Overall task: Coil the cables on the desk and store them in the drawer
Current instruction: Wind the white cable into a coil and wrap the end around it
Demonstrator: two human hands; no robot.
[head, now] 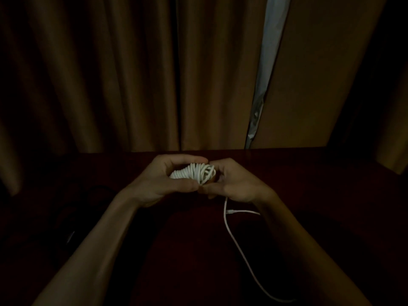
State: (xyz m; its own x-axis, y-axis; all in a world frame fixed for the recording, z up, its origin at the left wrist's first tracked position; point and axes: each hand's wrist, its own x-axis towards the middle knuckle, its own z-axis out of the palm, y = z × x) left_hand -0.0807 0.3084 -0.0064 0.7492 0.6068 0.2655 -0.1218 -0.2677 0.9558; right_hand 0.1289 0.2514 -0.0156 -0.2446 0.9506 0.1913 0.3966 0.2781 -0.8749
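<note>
My left fingers [194, 159] curl over the top of a tight bundle of white cable [195, 173], and my left thumb presses in from below, so my left hand [167, 180] is closed around the coil and carries it. My right fingertips [215, 167] meet the coil's right end, pinched on the loops there, with my right thumb tucked under near my left thumb; my right hand [236, 184] is closed on the same cable. The two hands touch at the thumbs, held just above the far part of the desk [309, 173].

The coil is many small loops stacked side by side, lying roughly crosswise between my palms. From under my right hand the loose tail of the cable [229, 230] drops down, runs toward me over the dark red-brown desk top and bends off to the right near the bottom edge of the view. A short white stretch ending in a connector [231, 211] lies on the desk just beside my right wrist, next to that tail.

To my left, on the desk, dark shapes that look like black cables [97, 193] lie in shadow; I cannot make out their form. Behind the desk's far edge hang brown curtains [110, 74], with a pale strip of lining [269, 51] showing in a gap to the right of centre.
</note>
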